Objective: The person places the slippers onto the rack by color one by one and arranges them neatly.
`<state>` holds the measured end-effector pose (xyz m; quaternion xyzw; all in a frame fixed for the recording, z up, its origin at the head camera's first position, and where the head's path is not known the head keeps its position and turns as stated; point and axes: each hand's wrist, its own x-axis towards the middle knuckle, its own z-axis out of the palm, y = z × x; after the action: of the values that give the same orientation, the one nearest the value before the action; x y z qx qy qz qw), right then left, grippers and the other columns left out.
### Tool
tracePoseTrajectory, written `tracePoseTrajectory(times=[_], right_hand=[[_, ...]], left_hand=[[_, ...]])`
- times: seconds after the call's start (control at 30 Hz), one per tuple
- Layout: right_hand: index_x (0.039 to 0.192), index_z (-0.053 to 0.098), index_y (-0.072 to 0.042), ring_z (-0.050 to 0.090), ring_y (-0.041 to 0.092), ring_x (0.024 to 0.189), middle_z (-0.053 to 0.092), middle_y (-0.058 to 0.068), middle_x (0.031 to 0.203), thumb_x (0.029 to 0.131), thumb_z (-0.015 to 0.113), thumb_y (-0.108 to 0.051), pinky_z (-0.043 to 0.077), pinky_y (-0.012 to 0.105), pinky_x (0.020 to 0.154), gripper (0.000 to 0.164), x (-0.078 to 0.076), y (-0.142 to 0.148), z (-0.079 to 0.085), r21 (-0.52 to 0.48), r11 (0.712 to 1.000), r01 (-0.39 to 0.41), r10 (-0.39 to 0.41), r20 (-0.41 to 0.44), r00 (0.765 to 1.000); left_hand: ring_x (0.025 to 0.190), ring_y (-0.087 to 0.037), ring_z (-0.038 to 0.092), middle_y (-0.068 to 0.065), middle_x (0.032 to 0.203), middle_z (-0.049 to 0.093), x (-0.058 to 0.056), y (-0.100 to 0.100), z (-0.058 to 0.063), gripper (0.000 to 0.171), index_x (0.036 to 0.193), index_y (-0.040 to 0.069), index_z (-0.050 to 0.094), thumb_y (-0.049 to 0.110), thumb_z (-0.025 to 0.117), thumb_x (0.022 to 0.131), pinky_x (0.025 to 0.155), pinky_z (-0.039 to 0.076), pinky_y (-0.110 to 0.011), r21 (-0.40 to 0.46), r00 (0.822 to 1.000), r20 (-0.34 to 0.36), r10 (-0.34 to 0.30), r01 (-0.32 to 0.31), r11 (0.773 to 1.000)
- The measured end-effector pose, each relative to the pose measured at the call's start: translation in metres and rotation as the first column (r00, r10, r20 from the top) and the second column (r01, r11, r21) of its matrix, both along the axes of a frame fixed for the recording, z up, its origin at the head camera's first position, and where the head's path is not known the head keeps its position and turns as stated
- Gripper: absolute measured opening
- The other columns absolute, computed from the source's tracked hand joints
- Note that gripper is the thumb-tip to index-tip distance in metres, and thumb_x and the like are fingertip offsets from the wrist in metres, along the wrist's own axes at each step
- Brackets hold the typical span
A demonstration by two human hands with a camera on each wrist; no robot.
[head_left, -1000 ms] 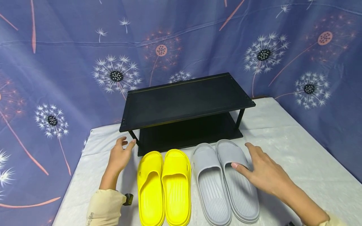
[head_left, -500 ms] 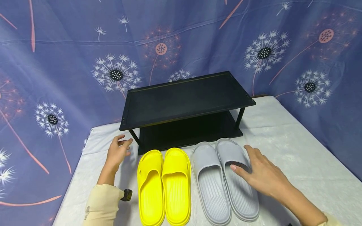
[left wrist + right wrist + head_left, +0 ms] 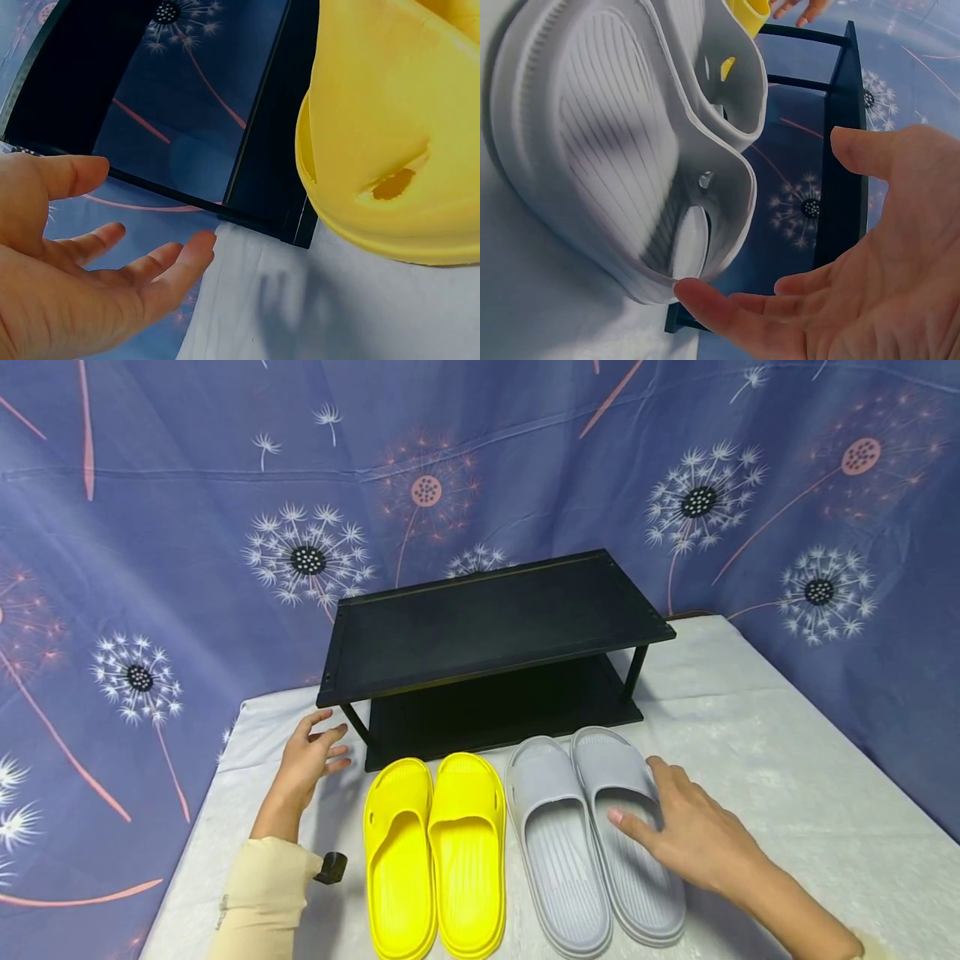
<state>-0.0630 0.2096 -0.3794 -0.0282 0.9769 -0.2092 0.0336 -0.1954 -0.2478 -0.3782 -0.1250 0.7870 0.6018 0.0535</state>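
A pair of yellow slippers (image 3: 468, 860) lies side by side on the white cloth, toes toward a black two-tier rack (image 3: 495, 622). To their right sits a pair of grey slippers (image 3: 566, 868). My left hand (image 3: 303, 760) hovers beside the rack's left post, fingers spread and holding nothing; the left wrist view shows it apart from the yellow slipper (image 3: 390, 150). Over the outer grey slipper (image 3: 607, 112) is my right hand (image 3: 697, 835), its thumb apart from the fingers and nothing held. Whether a fingertip touches that slipper's side I cannot tell.
White cloth (image 3: 795, 760) covers the table, which stands against a blue curtain (image 3: 525, 468) printed with dandelions. The rack has a lower shelf (image 3: 495, 706) behind the slippers' toes. A small black object (image 3: 331, 867) shows beside the left cuff.
My left hand has shifted slightly left and away from me, its fingers spreading more. My right hand has dipped a little toward me. Slippers and rack stay in place.
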Motion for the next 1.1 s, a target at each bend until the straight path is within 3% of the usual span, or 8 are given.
tracePoseTrajectory(times=[0.23,0.73,1.0,1.1], right_hand=[[0.144,0.023,0.012,0.041,0.056,0.121,0.035,0.039,0.138,0.082,0.048,-0.076,0.041,0.069,0.083,0.111,0.003,-0.002,-0.008,0.007,1.0,0.016,-0.017,0.024,1.0],[0.138,0.026,0.016,0.049,0.053,0.112,0.044,0.038,0.126,0.079,0.048,-0.079,0.046,0.064,0.075,0.114,0.01,-0.001,-0.02,0.03,0.999,0.031,-0.031,0.001,1.0],[0.136,0.024,0.022,0.046,0.056,0.115,0.039,0.043,0.128,0.078,0.048,-0.081,0.045,0.067,0.076,0.12,0.011,0.0,-0.024,0.052,0.997,0.051,-0.054,0.064,0.997],[0.131,0.029,0.022,0.053,0.052,0.104,0.045,0.041,0.119,0.077,0.051,-0.08,0.048,0.063,0.07,0.117,0.012,0.001,-0.025,0.054,0.997,0.053,-0.056,0.069,0.996]], left_hand=[[0.116,-0.038,0.05,-0.02,0.141,0.036,-0.003,0.001,0.002,0.059,0.152,0.011,0.021,0.025,0.047,0.101,0.091,0.053,-0.04,-0.003,1.0,0.003,-0.011,0.011,1.0],[0.119,-0.039,0.047,-0.021,0.147,0.032,-0.009,0.0,-0.003,0.055,0.151,0.013,0.023,0.025,0.045,0.102,0.095,0.05,-0.043,0.033,1.0,0.003,-0.018,0.018,0.999],[0.117,-0.035,0.048,-0.019,0.148,0.03,-0.011,0.0,-0.004,0.054,0.151,0.014,0.025,0.025,0.045,0.101,0.097,0.049,-0.044,0.068,1.0,0.004,-0.016,0.016,0.998],[0.12,-0.037,0.045,-0.019,0.148,0.029,-0.011,0.001,-0.004,0.054,0.151,0.013,0.025,0.025,0.044,0.101,0.097,0.049,-0.044,0.068,1.0,0.005,-0.021,0.021,0.997]])
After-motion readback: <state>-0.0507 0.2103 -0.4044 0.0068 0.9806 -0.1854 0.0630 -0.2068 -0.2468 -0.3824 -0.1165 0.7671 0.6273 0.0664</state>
